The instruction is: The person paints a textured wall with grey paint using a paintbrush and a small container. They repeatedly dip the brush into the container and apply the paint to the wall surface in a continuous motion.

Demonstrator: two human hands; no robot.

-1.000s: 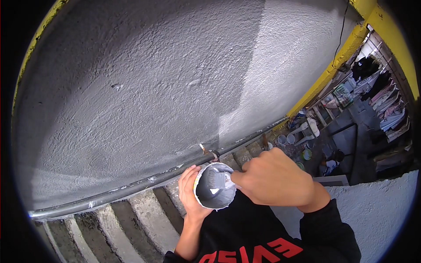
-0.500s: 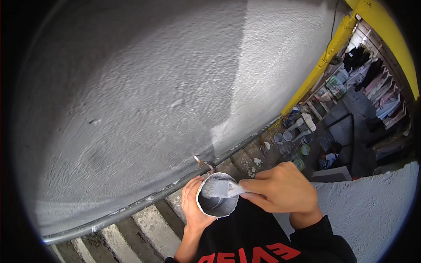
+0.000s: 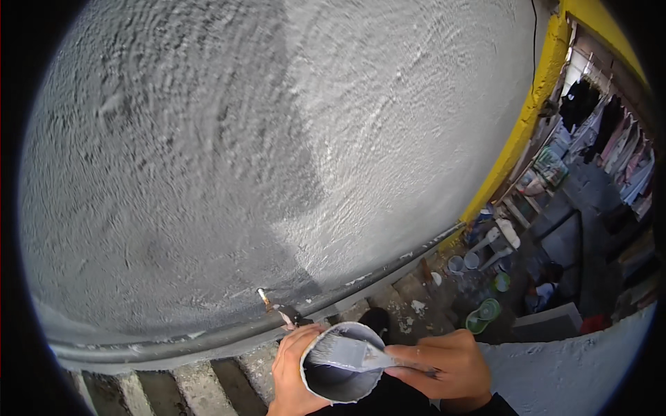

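A round paint tub with a pale, smeared rim and grey paint inside is held by my left hand, fingers wrapped round its left side. My right hand pinches the handle of a flat paintbrush from the right. The brush lies across the tub's mouth, its grey-coated bristles near the inner left side. How deep the paint is cannot be made out. Ahead rises a rough wall, darker grey on the left and paler, wet-looking grey on the right.
Along the wall's foot runs a grey handrail pipe with a bracket. Below are concrete steps. At the right, past a yellow post, stand a white stool, green buckets and hanging clothes. A low grey wall stands lower right.
My view has swung up toward the wall, so both hands and the tub sit lower in the picture. The paintbrush remains over the tub's mouth in my right hand.
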